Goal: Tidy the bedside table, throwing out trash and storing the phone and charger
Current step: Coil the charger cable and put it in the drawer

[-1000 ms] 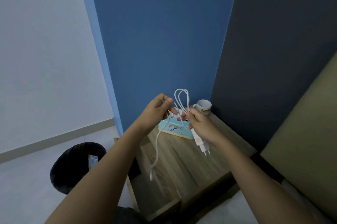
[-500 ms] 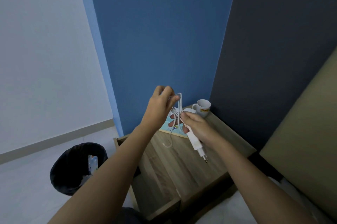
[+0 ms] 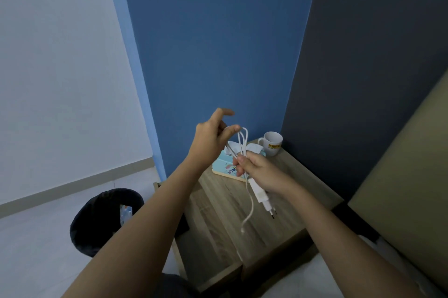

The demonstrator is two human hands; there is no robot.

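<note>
Over the wooden counter [image 3: 303, 191], the right hand [image 3: 260, 171] grips the white charger [image 3: 260, 194] and its looped cable [image 3: 243, 142]; the left hand [image 3: 211, 137] pinches the loop's top. At 8 o'clock, a black trash bin [image 3: 97, 222] holds a small carton [image 3: 126, 214].

The white mug [image 3: 272, 143] at the back of the bench [image 3: 300, 191] bears a yellow label with dark letters that read roughly "JOTUN". Nothing else can be read.

mug [image 3: 273, 143] at back corner, table [image 3: 218, 220] front bare
</note>
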